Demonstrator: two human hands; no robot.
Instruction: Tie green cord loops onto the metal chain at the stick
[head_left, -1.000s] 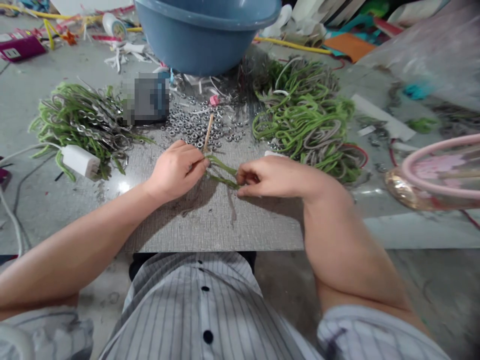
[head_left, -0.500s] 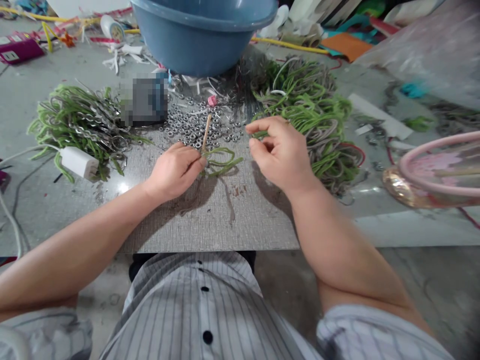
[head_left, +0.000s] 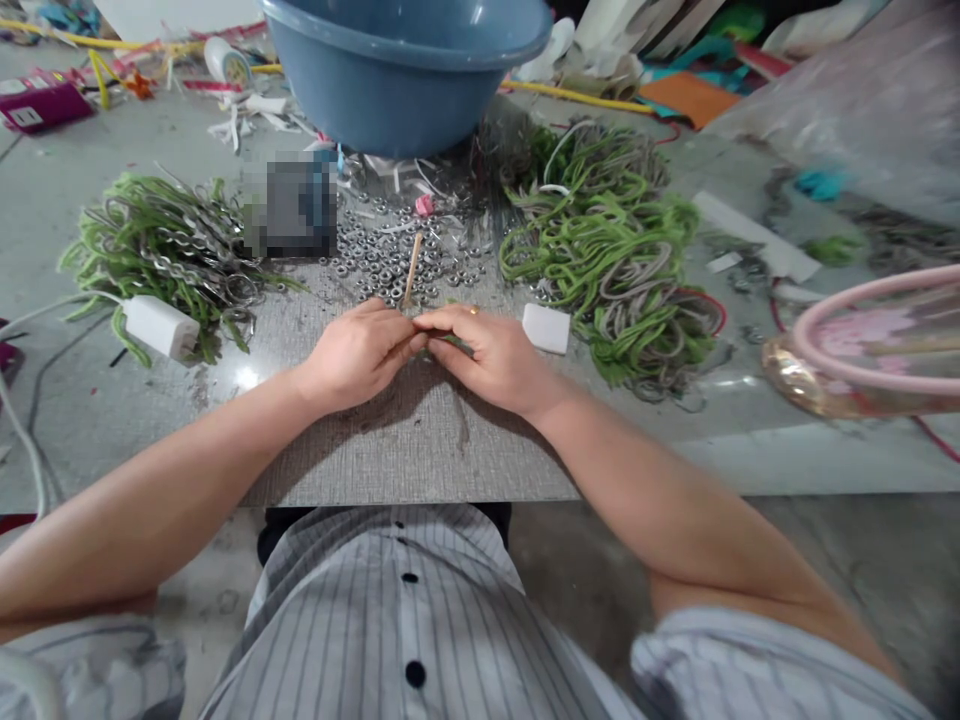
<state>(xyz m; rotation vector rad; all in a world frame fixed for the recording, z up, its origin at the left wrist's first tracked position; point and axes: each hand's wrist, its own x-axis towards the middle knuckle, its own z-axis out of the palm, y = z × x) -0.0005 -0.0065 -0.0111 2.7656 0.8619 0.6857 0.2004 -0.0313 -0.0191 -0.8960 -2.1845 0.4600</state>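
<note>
My left hand (head_left: 367,345) is closed, with thumb and finger pinched on a green cord. My right hand (head_left: 495,355) meets it fingertip to fingertip and pinches the same green cord (head_left: 459,346), of which only a sliver shows between the fingers. A ring is on one right finger. Just beyond the fingertips a thin wooden stick (head_left: 412,268) points away from me; whether a hand touches it I cannot tell. Small metal rings (head_left: 375,255) lie scattered behind it.
Bundles of green and grey cords lie left (head_left: 142,240) and right (head_left: 622,250). A blue basin (head_left: 405,90) stands at the back. Nearer are a white charger (head_left: 161,325), a white block (head_left: 546,328) and a pink-rimmed item (head_left: 847,340). The table edge is before me.
My right hand has moved left and towards me, from beside the right bundle to my left fingertips. The cord loop is now mostly covered, and the white block has come into sight.
</note>
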